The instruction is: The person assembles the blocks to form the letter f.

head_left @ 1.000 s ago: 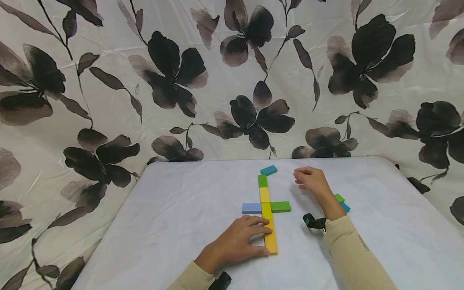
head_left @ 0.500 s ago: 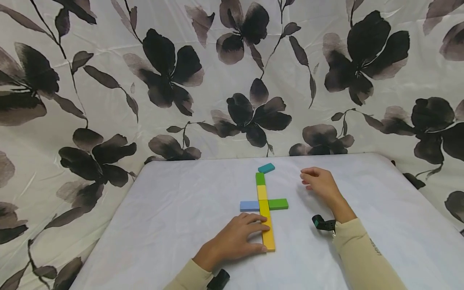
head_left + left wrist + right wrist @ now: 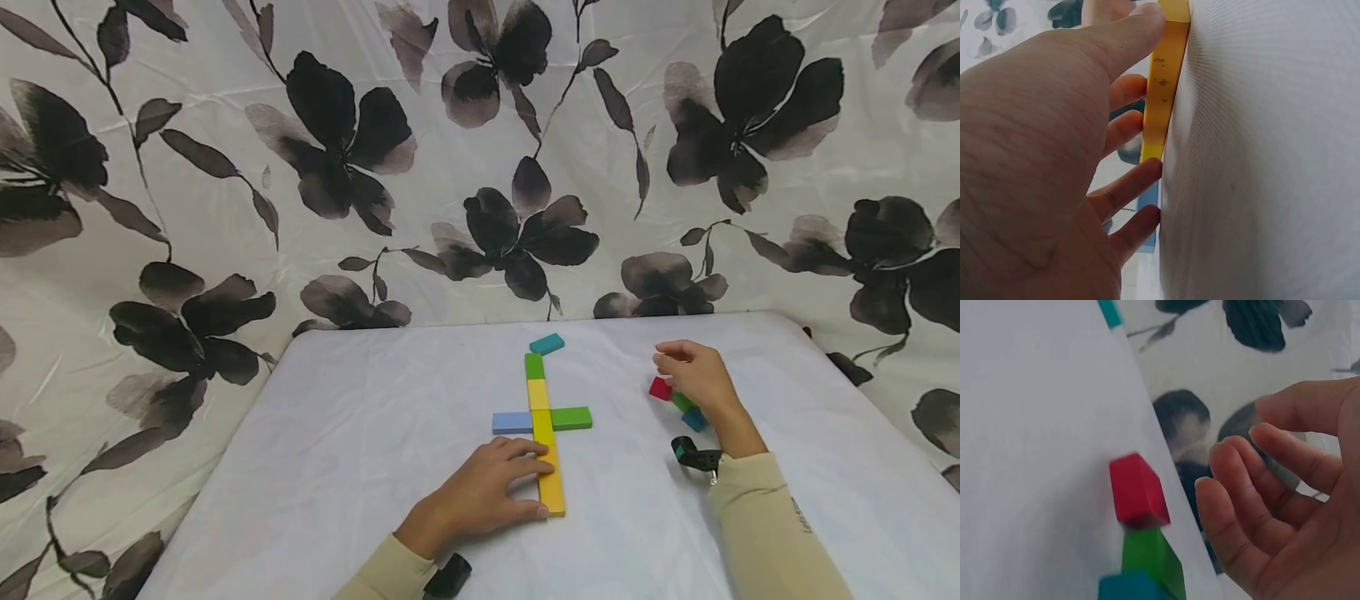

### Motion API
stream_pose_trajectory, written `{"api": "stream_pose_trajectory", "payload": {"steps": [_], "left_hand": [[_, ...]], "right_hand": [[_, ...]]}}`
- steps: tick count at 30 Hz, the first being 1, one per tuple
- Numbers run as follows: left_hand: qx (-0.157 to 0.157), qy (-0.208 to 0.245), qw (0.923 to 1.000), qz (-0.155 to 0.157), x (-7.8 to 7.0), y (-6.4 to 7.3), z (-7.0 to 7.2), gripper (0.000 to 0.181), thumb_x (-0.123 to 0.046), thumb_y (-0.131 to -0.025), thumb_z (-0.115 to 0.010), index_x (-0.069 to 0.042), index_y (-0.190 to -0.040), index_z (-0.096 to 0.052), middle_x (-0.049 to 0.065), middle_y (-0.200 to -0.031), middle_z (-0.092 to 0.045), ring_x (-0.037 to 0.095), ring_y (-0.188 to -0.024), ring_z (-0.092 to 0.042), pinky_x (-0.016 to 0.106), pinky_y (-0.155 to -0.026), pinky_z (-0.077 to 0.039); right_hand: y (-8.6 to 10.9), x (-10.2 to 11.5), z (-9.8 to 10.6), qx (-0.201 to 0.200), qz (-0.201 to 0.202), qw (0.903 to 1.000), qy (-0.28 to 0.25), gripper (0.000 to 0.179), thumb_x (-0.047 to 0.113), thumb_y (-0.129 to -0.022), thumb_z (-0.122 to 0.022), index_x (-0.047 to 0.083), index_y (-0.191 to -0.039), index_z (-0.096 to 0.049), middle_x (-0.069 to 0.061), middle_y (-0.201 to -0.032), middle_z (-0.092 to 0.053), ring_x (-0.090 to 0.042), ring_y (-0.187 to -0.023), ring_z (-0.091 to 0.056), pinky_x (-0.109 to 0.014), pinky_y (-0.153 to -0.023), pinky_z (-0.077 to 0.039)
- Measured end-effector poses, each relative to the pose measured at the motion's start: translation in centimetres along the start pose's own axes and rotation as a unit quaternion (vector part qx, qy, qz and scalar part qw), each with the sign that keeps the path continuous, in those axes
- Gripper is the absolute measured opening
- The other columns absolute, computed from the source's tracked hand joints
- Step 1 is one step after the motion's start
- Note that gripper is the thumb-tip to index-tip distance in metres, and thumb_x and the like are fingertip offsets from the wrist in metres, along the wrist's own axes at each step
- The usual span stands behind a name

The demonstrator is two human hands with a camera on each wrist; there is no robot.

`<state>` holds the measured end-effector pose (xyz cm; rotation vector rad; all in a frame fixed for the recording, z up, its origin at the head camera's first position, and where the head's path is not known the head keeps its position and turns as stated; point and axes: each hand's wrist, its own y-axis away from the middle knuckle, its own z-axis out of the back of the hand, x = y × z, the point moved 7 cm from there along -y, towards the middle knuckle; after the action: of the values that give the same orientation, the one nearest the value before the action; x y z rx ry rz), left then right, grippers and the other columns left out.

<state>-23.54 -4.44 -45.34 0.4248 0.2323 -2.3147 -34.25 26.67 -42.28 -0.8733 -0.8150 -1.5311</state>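
Note:
A column of wooden blocks lies flat on the table: a green block (image 3: 534, 366) at the far end, yellow blocks (image 3: 537, 394) below it, and an orange-yellow block (image 3: 553, 496) nearest me. My left hand (image 3: 480, 492) rests along its left side, thumb and fingertips touching the near blocks. A light blue block (image 3: 512, 423) and a green block (image 3: 572, 418) stick out sideways. Beyond the column a teal block (image 3: 547, 343) lies at a slant. My right hand (image 3: 701, 379) hovers with loosely curved fingers, holding nothing, beside a red block (image 3: 1138, 490).
A further green block (image 3: 1150, 559) and a blue block (image 3: 1132, 587) adjoin the red one in a short row, partly under my right hand. A white cloth covers the table (image 3: 360, 400). Behind its far edge hangs a floral curtain (image 3: 420, 208).
My right hand has moved to the right, away from the column, and the red block now shows beside it. My left hand stays against the column. The view has shifted slightly.

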Motion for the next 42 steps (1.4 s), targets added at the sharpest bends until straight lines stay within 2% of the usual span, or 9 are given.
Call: {"api": "stream_pose_trajectory", "payload": {"steps": [3, 9, 17, 22, 28, 32, 38, 42], "left_hand": [[0.000, 0.000, 1.0000, 0.002, 0.0, 0.0, 0.0, 0.055, -0.062, -0.089, -0.065, -0.036, -0.138, -0.061, -0.016, -0.145, -0.048, 0.013, -0.131, -0.044, 0.043, -0.110, -0.038], [-0.001, -0.002, 1.0000, 0.003, 0.1, 0.0, 0.0, 0.056, -0.062, -0.089, -0.065, -0.036, -0.138, -0.061, -0.016, -0.145, -0.048, 0.013, -0.131, -0.044, 0.043, -0.110, -0.038], [-0.003, -0.005, 1.0000, 0.000, 0.0, 0.0, 0.2, 0.056, -0.062, -0.089, -0.065, -0.035, -0.138, -0.061, -0.016, -0.145, -0.048, 0.013, -0.130, -0.044, 0.043, -0.109, -0.038], [0.001, -0.007, 1.0000, 0.003, 0.1, 0.0, 0.1, 0.056, -0.063, -0.089, -0.064, -0.036, -0.138, -0.061, -0.016, -0.145, -0.048, 0.013, -0.130, -0.044, 0.042, -0.109, -0.038], [0.003, 0.000, 1.0000, 0.003, 0.1, 0.1, -0.1, 0.056, -0.063, -0.089, -0.064, -0.036, -0.138, -0.061, -0.016, -0.145, -0.048, 0.013, -0.131, -0.044, 0.043, -0.109, -0.038], [0.001, 0.002, 1.0000, -0.001, 0.1, 0.1, -0.2, 0.055, -0.062, -0.089, -0.064, -0.036, -0.138, -0.061, -0.016, -0.145, -0.048, 0.012, -0.130, -0.044, 0.042, -0.109, -0.038], [0.002, 0.000, 1.0000, -0.001, 0.1, 0.1, -0.1, 0.056, -0.063, -0.089, -0.064, -0.037, -0.138, -0.060, -0.016, -0.145, -0.048, 0.012, -0.130, -0.044, 0.042, -0.109, -0.038], [0.003, -0.002, 1.0000, 0.001, 0.1, 0.2, -0.1, 0.056, -0.063, -0.089, -0.064, -0.036, -0.138, -0.060, -0.016, -0.145, -0.048, 0.012, -0.130, -0.044, 0.042, -0.109, -0.038]], "right_hand": [[0.0, -0.4, 0.8, -0.002, 0.007, 0.9996, 0.026, 0.054, 0.040, -0.103, -0.054, 0.002, -0.142, -0.052, -0.023, -0.129, -0.059, -0.037, -0.113, -0.059, -0.044, -0.096, -0.051], [0.0, -1.3, 1.5, -0.002, 0.021, 0.9967, 0.078, 0.049, 0.034, -0.102, -0.057, 0.001, -0.139, -0.055, -0.023, -0.127, -0.060, -0.036, -0.110, -0.054, -0.039, -0.086, -0.047], [-0.3, -2.4, 1.3, 0.007, 0.019, 0.9952, 0.096, 0.047, 0.031, -0.102, -0.058, 0.000, -0.138, -0.056, -0.026, -0.131, -0.056, -0.041, -0.117, -0.049, -0.053, -0.096, -0.045], [-0.4, -2.8, 0.8, 0.028, 0.010, 0.9941, 0.104, 0.049, 0.031, -0.102, -0.058, -0.001, -0.139, -0.055, -0.027, -0.133, -0.054, -0.042, -0.117, -0.048, -0.056, -0.098, -0.044], [-0.4, -3.2, 0.1, 0.064, 0.014, 0.9866, 0.149, 0.055, 0.035, -0.099, -0.063, -0.003, -0.138, -0.055, -0.029, -0.135, -0.052, -0.044, -0.119, -0.047, -0.061, -0.101, -0.041], [-0.5, -3.4, 0.0, 0.069, 0.021, 0.9824, 0.172, 0.056, 0.035, -0.097, -0.065, -0.004, -0.136, -0.057, -0.031, -0.135, -0.051, -0.045, -0.119, -0.046, -0.063, -0.102, -0.040], [-0.8, -3.4, -0.2, 0.068, 0.032, 0.9788, 0.191, 0.051, 0.034, -0.096, -0.067, -0.005, -0.130, -0.061, -0.029, -0.127, -0.056, -0.043, -0.113, -0.050, -0.062, -0.098, -0.043], [-0.6, -3.2, -0.5, 0.068, 0.039, 0.9803, 0.181, 0.044, 0.031, -0.096, -0.069, -0.002, -0.124, -0.064, -0.022, -0.115, -0.062, -0.036, -0.103, -0.054, -0.055, -0.092, -0.048]]}}
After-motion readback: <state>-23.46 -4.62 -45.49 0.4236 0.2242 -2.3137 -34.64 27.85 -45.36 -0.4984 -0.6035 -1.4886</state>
